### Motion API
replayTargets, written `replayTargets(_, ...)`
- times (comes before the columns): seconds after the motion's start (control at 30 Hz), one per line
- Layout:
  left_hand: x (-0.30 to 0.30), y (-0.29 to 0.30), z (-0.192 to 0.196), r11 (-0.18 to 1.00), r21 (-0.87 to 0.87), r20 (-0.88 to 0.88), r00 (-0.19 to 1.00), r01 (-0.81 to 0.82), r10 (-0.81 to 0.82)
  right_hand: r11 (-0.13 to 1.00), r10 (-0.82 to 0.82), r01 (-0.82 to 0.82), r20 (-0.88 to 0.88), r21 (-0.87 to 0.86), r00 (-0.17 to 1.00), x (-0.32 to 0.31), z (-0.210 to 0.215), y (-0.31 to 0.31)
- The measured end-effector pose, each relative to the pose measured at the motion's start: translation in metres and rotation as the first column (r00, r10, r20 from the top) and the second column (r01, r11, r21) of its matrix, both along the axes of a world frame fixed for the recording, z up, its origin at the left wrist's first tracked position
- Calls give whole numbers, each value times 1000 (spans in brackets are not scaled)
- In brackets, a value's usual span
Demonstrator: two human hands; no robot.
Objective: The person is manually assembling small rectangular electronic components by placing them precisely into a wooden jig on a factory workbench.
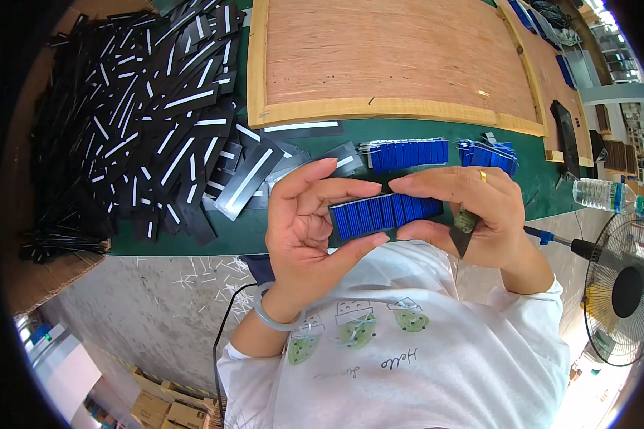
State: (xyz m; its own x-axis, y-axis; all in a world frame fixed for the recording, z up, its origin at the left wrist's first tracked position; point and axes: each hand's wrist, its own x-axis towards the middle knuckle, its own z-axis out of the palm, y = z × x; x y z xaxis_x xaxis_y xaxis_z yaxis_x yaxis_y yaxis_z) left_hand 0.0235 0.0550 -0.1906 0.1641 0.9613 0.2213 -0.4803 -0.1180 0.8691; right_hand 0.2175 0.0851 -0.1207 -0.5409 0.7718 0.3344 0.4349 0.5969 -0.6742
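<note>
A row of narrow dark-blue strips point(368, 217), packed side by side, is held above the table's front edge between my two hands. My left hand point(300, 229) grips its left end, fingertips on the far edge and thumb along the near edge. At the other end my right hand point(494, 214) pinches the row between thumb and fingers. A short knife point(464, 230) with a pointed dark blade and greenish handle is tucked in the right palm. Just beyond my hands lie a row of blue strips point(408, 154) and a looser blue bundle point(490, 156) on the green table point(164, 245).
Black pieces with white stripes point(136, 107) heap up at the left, beside a cardboard box point(57, 282). A wood-framed board point(393, 113) covers the far table. Rightward are a clear plastic bottle point(595, 193) and a fan point(626, 293). White scraps point(218, 279) litter the floor.
</note>
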Motion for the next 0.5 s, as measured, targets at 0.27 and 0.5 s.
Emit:
replayTargets(0.27, -4, 0, 1, 999, 25, -7, 1000, 31, -30, 968, 250, -249, 80, -18, 965, 10, 13, 11)
replayTargets(0.5, -7, 5, -2, 995, 93, -32, 999, 34, -31, 945, 313, -325, 199, 31, 929, 12, 6, 8)
